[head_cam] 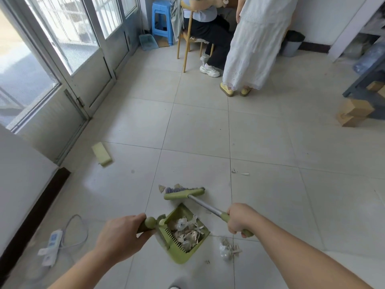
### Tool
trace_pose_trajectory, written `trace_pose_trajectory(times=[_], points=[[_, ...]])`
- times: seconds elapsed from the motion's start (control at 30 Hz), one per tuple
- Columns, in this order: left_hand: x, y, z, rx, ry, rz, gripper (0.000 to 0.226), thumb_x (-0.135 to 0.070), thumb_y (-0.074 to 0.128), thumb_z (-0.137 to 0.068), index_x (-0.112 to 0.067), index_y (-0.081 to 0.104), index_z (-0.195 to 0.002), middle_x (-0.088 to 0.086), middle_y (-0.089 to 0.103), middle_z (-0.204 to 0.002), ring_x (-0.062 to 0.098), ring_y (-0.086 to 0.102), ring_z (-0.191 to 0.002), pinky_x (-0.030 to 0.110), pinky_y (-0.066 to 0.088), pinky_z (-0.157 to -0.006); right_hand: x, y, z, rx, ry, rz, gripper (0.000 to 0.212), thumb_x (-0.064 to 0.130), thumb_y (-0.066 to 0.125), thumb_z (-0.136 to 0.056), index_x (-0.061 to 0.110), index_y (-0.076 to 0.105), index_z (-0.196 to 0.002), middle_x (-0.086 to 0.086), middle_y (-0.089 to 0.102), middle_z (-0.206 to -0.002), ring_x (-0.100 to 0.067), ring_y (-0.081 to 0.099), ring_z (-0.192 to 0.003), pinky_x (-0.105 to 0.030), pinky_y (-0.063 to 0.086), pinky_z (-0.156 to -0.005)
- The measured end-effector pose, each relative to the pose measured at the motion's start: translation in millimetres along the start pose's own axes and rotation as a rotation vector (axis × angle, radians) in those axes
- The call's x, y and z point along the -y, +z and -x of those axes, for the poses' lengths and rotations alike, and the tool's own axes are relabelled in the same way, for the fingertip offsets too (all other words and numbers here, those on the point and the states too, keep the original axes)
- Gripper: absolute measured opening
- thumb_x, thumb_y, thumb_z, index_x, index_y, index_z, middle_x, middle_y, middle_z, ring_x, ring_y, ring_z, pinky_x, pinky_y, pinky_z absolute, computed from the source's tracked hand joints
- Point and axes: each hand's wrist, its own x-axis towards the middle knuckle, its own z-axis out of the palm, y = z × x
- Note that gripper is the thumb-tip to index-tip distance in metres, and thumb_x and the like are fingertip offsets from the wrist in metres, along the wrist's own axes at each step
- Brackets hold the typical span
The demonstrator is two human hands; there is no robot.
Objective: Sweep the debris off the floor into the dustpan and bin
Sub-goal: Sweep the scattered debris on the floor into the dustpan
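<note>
Debris (187, 230) lies mostly heaped in the green dustpan (181, 258), and my left hand (120, 236) grips the pan's handle, fingers curled round it. My right hand (239, 220) is wrapped round the handle of the broom (184, 193), whose head rests on the floor (270, 142) at the pan's 12 o'clock. A small loose pile (227, 249) sits at the pan's 4 o'clock. The bin (291, 43) stands far off at 1 o'clock.
</note>
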Motion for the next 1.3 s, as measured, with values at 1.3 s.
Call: trace_pose_trajectory(times=[1.3], points=[[47.0,4.1,40.0,-0.114,-0.024,0.019,0.049,-0.073,0.034,-0.072,-0.024,0.038,-0.064,-0.006,0.047,-0.049,0.019,0.054,-0.049,0.030,0.030,-0.042,71.1,6.7,-13.4,-0.121,-0.109,0.175,0.042,0.008,0.055,-0.082,0.015,0.059,-0.123,-0.009,0.064,-0.098,-0.018,0.057,-0.055,-0.027,0.051,-0.056]])
